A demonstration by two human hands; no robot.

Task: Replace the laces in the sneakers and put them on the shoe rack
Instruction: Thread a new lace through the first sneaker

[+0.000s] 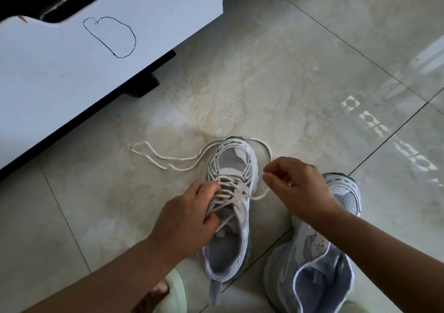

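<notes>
A white and grey sneaker (230,161) stands on the tiled floor, toe pointing away from me, with a white lace (168,162) threaded through its eyelets. My left hand (185,216) grips the laced part on the sneaker's left side. My right hand (295,187) pinches the lace just right of the sneaker; that strand loops around the toe. The lace's other long end trails across the floor to the left. A second matching sneaker (312,259) stands at the lower right, partly under my right forearm, with no lace visible in it.
A white cabinet (72,72) with a pen scribble and a dark foot fills the upper left. A pale green slipper (173,296) with toes showing sits at the bottom edge. Glossy marble-look tiles (312,84) stretch to the right.
</notes>
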